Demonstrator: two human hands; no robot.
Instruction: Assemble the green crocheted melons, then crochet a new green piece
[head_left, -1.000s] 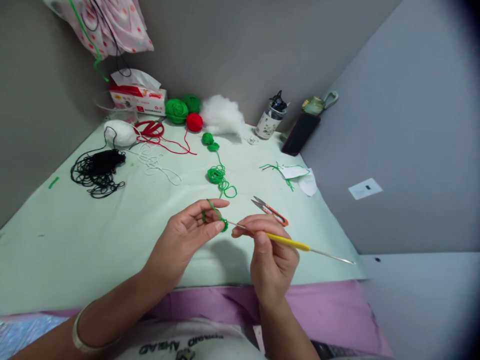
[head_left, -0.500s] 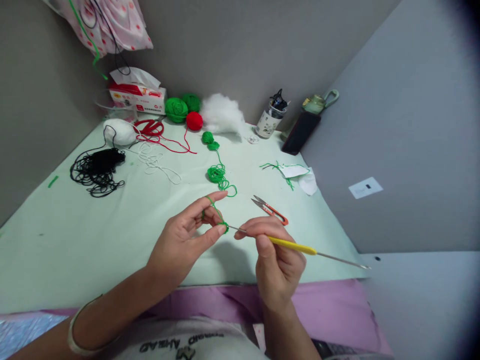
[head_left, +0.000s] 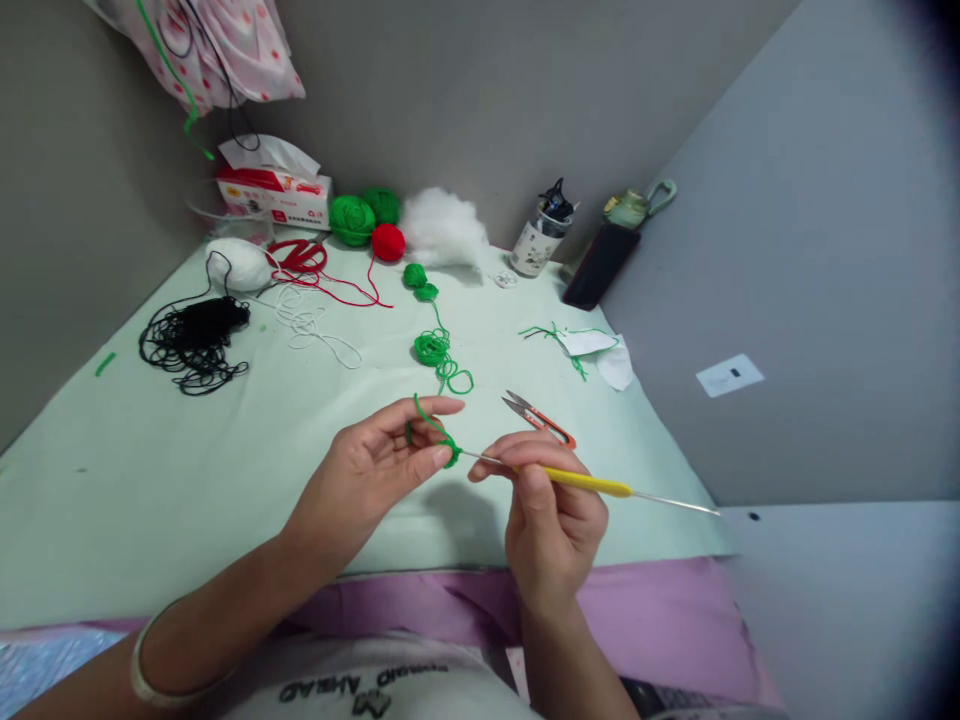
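Observation:
My left hand point(head_left: 371, 470) pinches a small green crochet piece point(head_left: 450, 456) between thumb and finger, with green yarn point(head_left: 424, 412) looped over the index finger. My right hand point(head_left: 546, 510) grips a yellow-handled crochet hook point(head_left: 592, 484); its metal tip meets the green piece. Both hands hover over the pale green table cover point(head_left: 225, 450). The green yarn strand runs back to a small green yarn heap point(head_left: 433, 349).
Orange-handled snips point(head_left: 541, 420) lie just beyond my right hand. Farther back are black yarn point(head_left: 193, 338), white yarn point(head_left: 240, 264), red yarn point(head_left: 388, 242), green balls point(head_left: 352, 220), white stuffing point(head_left: 444, 230), a tissue box point(head_left: 274, 196), a cup point(head_left: 535, 246), a dark bottle point(head_left: 600, 266), white scraps point(head_left: 604, 358). Grey walls enclose the table.
The hook's rear end swung up slightly and my right hand shifted a little left. My left index finger dipped, rose, then settled again, still holding the green piece.

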